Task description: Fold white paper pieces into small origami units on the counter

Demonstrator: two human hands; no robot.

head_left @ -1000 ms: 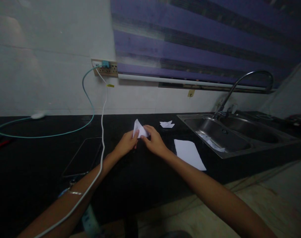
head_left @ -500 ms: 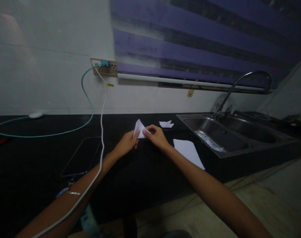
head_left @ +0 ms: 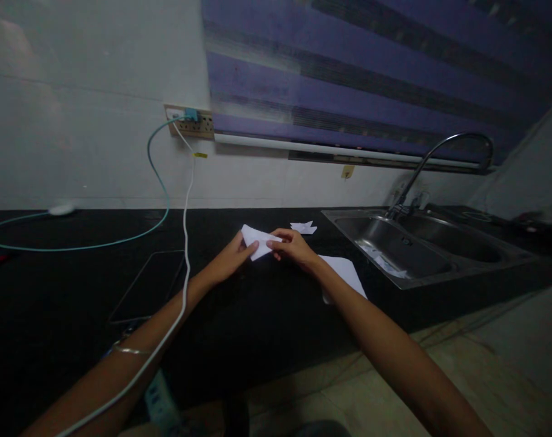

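Observation:
A folded piece of white paper [head_left: 261, 241] is held between both hands, just above the black countertop [head_left: 258, 328]. My left hand [head_left: 234, 255] pinches its left side, thumb on the near face. On the other side my right hand [head_left: 296, 247] grips the right part, with its thumb pressed near the middle and its fingers behind. Beyond the right hand sits a small folded paper boat [head_left: 304, 227]. Several white sheets [head_left: 342, 273] lie in a stack beside the right forearm, which covers part of them.
At the right is a steel double sink [head_left: 394, 249] with a curved faucet [head_left: 421, 164] and paper scraps on its near ledge. A dark phone or tablet [head_left: 151, 285] lies left. A white cable [head_left: 185, 230] crosses over my left forearm; a teal cable [head_left: 98, 246] loops across the counter.
The folded paper has turned in my hands: its upright point has tipped to the left and a lower corner now faces me. My right hand has shifted slightly right along it.

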